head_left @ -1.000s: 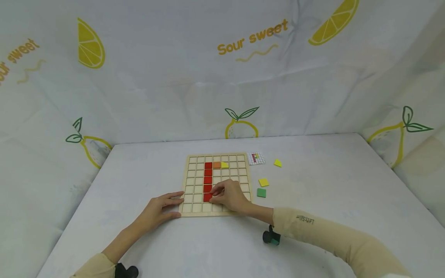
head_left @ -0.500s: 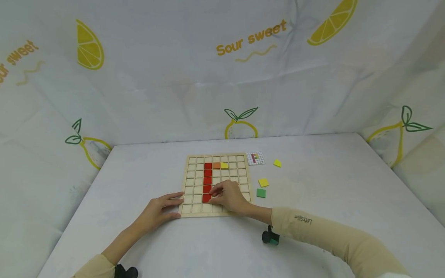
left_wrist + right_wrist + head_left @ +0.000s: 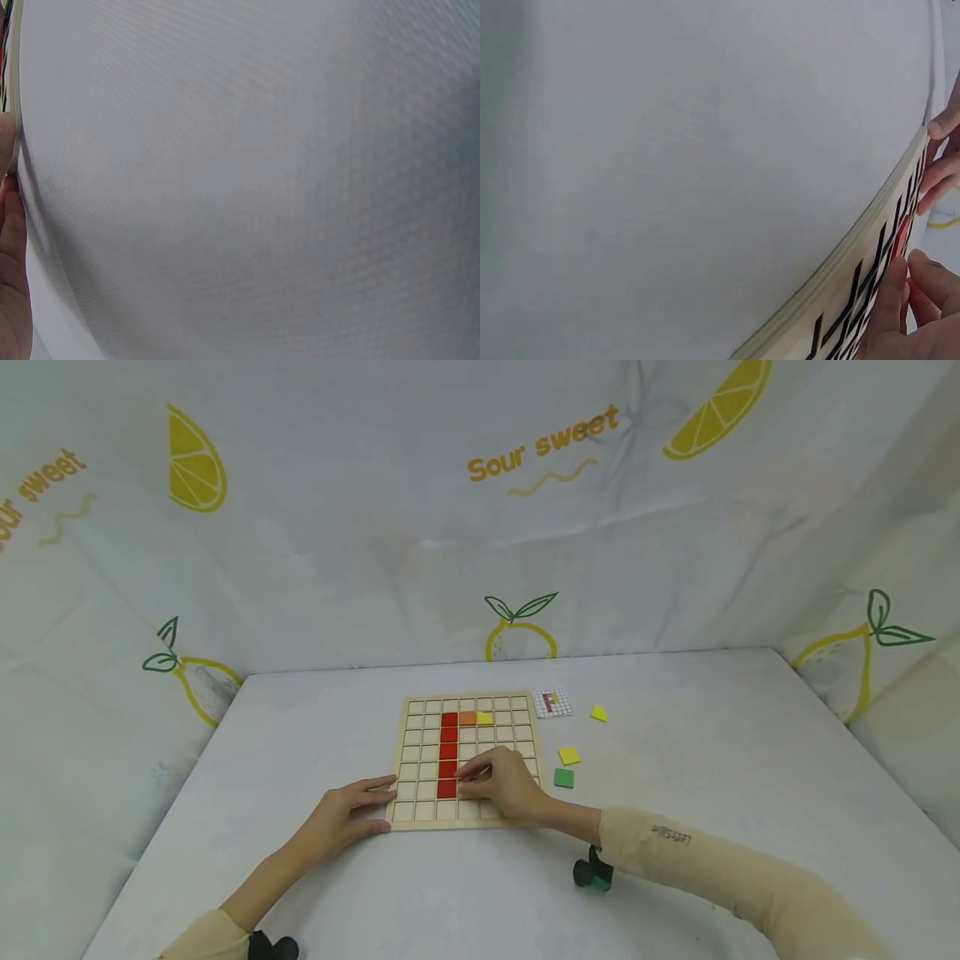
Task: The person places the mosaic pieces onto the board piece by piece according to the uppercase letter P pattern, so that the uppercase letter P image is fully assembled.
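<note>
A square wooden grid board (image 3: 404,811) lies on the white table. Five-in-line would be a count, so simply: several red tiles (image 3: 447,751) form one column on it, with an orange tile (image 3: 467,717) and a yellow cut-corner tile (image 3: 484,718) beside the top one. My right hand (image 3: 504,783) is at the right side of the lowest red tile (image 3: 446,788), index finger and thumb bent, slightly apart, with nothing visible between them. My left hand (image 3: 343,812) rests extended fingers and thumb along the board's left edge. The right wrist view shows both hands at the board.
Right of the board lie a yellow triangular tile (image 3: 599,713), a yellow square tile (image 3: 569,756) and a green tile (image 3: 564,778). A small printed pattern card (image 3: 552,702) sits by the board's top right corner. White lemon-print cloth (image 3: 360,568) stands behind the table.
My right hand has shifted slightly right, off the lowest red tile, so more of that tile shows. The left hand stays at the board's edge.
</note>
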Motion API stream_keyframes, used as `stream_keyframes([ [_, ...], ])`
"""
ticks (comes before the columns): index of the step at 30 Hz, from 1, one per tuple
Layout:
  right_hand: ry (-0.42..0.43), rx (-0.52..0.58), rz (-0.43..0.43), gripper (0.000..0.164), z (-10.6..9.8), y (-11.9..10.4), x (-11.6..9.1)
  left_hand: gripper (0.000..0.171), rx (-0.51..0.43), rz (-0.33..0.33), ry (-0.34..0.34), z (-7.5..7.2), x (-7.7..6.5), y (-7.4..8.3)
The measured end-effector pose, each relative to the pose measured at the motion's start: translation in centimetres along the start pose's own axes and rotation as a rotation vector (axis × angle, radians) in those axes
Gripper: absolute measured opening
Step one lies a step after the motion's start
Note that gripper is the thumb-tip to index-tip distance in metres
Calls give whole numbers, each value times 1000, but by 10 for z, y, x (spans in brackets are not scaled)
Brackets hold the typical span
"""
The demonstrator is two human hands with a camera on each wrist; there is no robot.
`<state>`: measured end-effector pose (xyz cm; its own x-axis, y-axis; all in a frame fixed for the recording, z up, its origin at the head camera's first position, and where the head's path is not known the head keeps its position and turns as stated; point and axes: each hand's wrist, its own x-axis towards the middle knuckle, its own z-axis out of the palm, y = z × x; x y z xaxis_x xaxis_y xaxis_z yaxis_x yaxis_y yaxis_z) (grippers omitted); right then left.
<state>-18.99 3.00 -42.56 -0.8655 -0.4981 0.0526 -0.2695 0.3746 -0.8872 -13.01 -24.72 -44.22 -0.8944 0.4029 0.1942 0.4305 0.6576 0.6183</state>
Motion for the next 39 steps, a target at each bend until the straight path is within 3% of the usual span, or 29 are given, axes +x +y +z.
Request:
stream_keyframes([
  [12, 25, 128, 66, 30, -59, 9, -20, 45, 18, 14, 18, 0, -1, -2],
  [19, 65, 235, 113, 41, -99, 15, -47, 45, 39, 66, 43, 2, -2, -7],
  [23, 107, 248, 148, 44, -115, 20, -65, 45, 3, 59, 42, 0, -2, -9],
  [31, 167, 133, 251, 42, -118, 42, -83, 43, -52, 62, 26, 0, -2, -11],
  [39, 187, 27, 233, 34, -108, 62, -82, 44, -31, 46, 18, 2, 0, -8],
])
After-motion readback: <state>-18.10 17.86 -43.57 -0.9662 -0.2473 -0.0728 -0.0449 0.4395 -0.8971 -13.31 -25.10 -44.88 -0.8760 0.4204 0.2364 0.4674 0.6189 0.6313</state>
